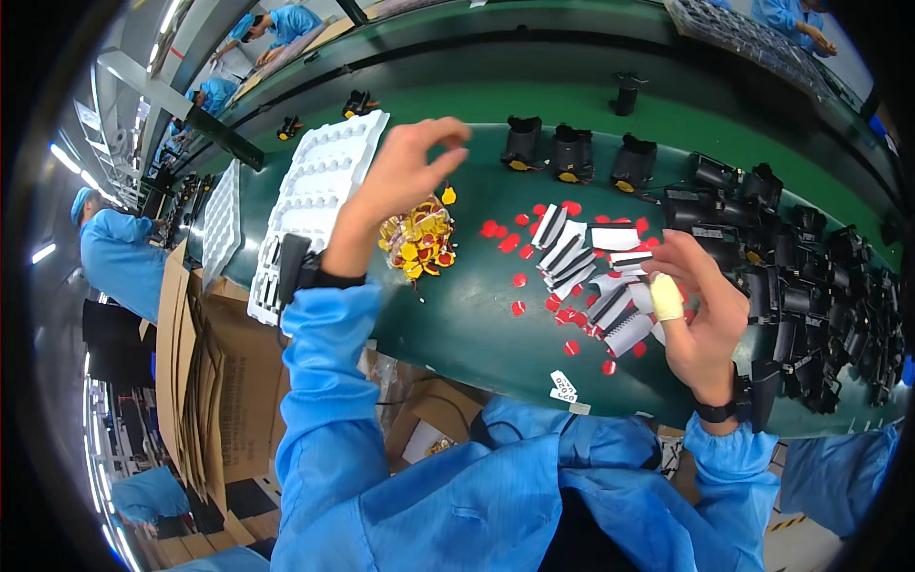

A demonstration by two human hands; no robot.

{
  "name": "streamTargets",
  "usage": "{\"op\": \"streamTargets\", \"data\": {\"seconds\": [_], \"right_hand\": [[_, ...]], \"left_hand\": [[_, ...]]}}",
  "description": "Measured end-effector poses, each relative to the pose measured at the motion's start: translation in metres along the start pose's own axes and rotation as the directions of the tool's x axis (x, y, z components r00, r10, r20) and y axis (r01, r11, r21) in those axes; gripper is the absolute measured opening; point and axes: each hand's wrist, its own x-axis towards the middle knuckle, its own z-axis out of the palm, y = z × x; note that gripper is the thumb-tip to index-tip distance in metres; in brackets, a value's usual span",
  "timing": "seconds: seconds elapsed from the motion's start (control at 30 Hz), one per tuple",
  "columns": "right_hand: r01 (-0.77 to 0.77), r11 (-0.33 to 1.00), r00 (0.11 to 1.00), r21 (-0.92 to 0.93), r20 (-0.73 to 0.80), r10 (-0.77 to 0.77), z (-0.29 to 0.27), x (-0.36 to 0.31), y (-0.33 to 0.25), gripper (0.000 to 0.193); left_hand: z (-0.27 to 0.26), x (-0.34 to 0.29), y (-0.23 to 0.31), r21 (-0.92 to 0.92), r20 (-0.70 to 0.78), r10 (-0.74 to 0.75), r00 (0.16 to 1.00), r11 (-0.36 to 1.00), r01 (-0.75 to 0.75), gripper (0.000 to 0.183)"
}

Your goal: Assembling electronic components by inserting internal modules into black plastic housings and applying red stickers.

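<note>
Over a dark green table [477,315], seen from above, two bare hands in blue sleeves work near its front edge. Left hand [405,172] is raised above a small heap of yellow and red round tabs [419,238]; its thumb and forefinger are pinched nearly closed, and whether anything sits in that narrow grip cannot be told. Just left of the heap lies a white moulded tray [319,191], reaching the table's left rim, with flattened brown cardboard [205,381] standing past that edge.

Right hand [701,315], one finger wrapped in pale tape, curls loosely at the right side of a fan of black-and-white strips [581,262]; its fingertips touch or nearly touch the nearest strips, the grip half open and holding nothing clearly. Red round stickers [519,243] are scattered around and under the strips.

Right of that hand, a dense pile of black plastic parts [810,286] crowds the table to its right edge. Three more black parts [572,153] stand in a row behind. Bare green surface lies between the heap and the strips, and along the front edge beside a small white label [562,384].
</note>
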Motion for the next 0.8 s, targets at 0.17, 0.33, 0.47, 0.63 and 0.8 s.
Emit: {"op": "streamTargets", "data": {"seconds": [0.17,0.33,0.47,0.63,0.8], "right_hand": [[0.19,0.975,0.981,-0.118,0.049,-0.186,0.007,0.001,-0.002,0.042],[0.184,0.976,0.983,-0.116,0.041,-0.18,0.009,-0.002,0.005,0.038],[0.182,0.976,0.983,-0.116,-0.004,-0.184,0.007,-0.002,0.012,0.036],[0.247,0.962,0.969,-0.113,0.0,-0.249,0.011,-0.001,0.006,0.034],[0.255,0.959,0.965,-0.12,-0.03,-0.261,0.004,-0.004,0.01,0.029]], "left_hand": [[-0.022,-0.023,-0.006,0.371,0.175,-0.341,0.924,0.892,0.259,0.024],[0.021,-0.014,-0.014,0.574,0.235,-0.265,0.935,0.814,0.086,0.029],[0.036,-0.006,-0.013,0.606,0.257,-0.216,0.942,0.795,0.017,0.026],[0.03,-0.015,-0.009,0.583,0.283,-0.252,0.925,0.811,0.043,0.021],[0.04,-0.02,0.029,0.397,0.136,-0.009,0.991,0.917,-0.046,0.019]]}}
